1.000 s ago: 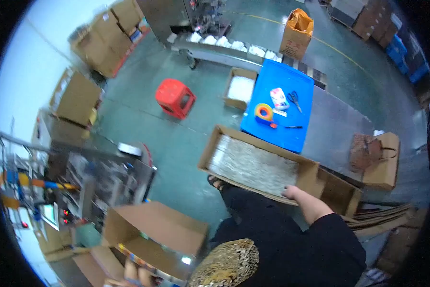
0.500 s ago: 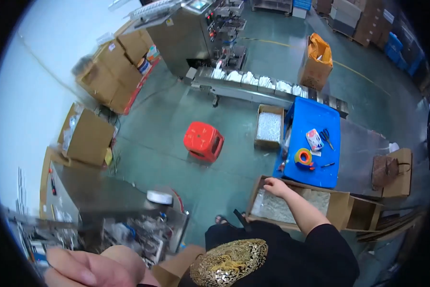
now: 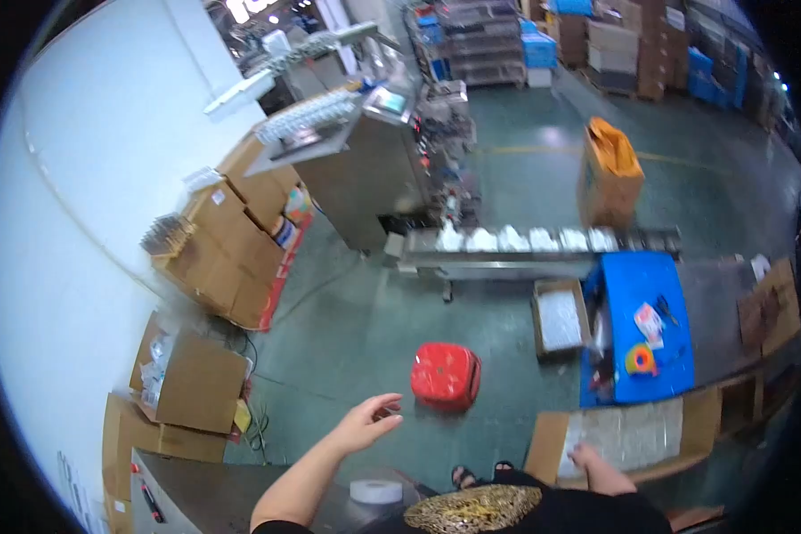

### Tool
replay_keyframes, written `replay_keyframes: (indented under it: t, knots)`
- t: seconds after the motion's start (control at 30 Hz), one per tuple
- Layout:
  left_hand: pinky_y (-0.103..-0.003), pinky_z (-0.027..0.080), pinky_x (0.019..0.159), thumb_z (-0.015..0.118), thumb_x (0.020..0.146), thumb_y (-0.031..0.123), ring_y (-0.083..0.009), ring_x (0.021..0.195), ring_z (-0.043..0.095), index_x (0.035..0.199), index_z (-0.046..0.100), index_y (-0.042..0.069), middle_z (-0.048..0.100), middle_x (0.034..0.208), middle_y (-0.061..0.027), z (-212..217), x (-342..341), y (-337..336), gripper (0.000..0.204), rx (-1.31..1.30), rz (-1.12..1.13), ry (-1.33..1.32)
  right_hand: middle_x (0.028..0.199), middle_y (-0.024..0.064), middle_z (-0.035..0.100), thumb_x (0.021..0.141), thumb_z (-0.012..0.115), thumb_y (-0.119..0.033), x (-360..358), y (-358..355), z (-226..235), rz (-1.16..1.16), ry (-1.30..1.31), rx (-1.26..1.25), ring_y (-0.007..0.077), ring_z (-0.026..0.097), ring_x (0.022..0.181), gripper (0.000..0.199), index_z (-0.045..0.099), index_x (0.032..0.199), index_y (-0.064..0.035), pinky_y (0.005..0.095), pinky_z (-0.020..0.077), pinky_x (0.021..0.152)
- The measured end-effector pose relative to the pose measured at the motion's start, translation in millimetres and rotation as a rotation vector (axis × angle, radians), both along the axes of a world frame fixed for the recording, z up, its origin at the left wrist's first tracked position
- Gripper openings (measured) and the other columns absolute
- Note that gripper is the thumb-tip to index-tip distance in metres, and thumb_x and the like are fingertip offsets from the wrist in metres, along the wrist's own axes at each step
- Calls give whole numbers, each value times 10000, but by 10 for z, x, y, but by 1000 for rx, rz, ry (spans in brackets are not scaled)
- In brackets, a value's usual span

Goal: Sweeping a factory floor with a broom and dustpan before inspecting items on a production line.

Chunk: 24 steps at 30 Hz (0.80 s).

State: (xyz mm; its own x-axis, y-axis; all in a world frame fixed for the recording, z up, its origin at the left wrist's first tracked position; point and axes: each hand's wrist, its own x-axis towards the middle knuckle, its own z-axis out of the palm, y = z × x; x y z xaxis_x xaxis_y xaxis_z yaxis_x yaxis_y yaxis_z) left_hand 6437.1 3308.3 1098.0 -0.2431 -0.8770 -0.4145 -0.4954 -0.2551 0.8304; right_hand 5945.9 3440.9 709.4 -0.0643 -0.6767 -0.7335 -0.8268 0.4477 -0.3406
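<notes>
My left hand is raised in front of me over the floor, its fingers apart and nothing in them. Just beyond it stands a red plastic stool. On the right, my right hand is down at an open cardboard box full of clear and whitish packets. Its fingers are curled at the left part of the packets. Whatever may be in them is hidden. A white roll lies on the metal surface below my left forearm.
A blue-topped table carries an orange tape roll, scissors and a small packet. Beside it stands a box of white pieces. A conveyor with white bundles runs behind, joined to a metal machine. Cartons line the left wall.
My left hand has moved from the lower left, where its fingers were bunched, up toward the stool and opened. My right hand stays at the packet box. The view has tilted upward.
</notes>
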Motion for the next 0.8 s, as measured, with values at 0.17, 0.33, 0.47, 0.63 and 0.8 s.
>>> replay_keyframes:
  t: [0.17,0.33,0.47,0.63,0.8]
  knots:
    - [-228,396,729,544,772,206,-97,853,463,1159,386,61,482,1005,-46,-570,211,-393,442,17,140,296,1028,191,511,630,583,-345,148,-746,26,-191,-48,-108,309,484,960,499,525,1005,-20,331,386,820]
    - [-233,391,748,557,763,214,-103,856,469,1136,411,45,487,1002,-45,-895,567,-551,435,195,329,285,947,170,551,666,559,-287,1024,-2503,1071,-159,-93,-361,277,527,897,441,503,1007,-12,326,407,783]
    - [-243,408,735,572,745,197,-117,827,498,1091,450,37,514,954,-49,-1154,1572,-1019,400,82,475,194,949,148,553,719,548,-207,2339,-3636,1952,-78,-345,-597,245,538,886,362,496,1023,-19,311,422,759]
    - [-258,418,721,572,718,154,-123,792,509,1031,493,26,526,953,-74,-1250,3542,-2142,348,-332,540,-56,948,121,543,738,542,-192,4071,-4988,2624,88,-531,-930,206,538,865,303,519,992,-28,294,425,741]
    - [-322,391,773,561,719,192,-239,868,500,1073,460,32,513,981,-127,-577,4894,-3753,401,-743,330,-438,903,116,536,748,522,-166,5554,-6349,3383,-58,-531,-1123,208,530,816,265,526,973,-26,278,419,723]
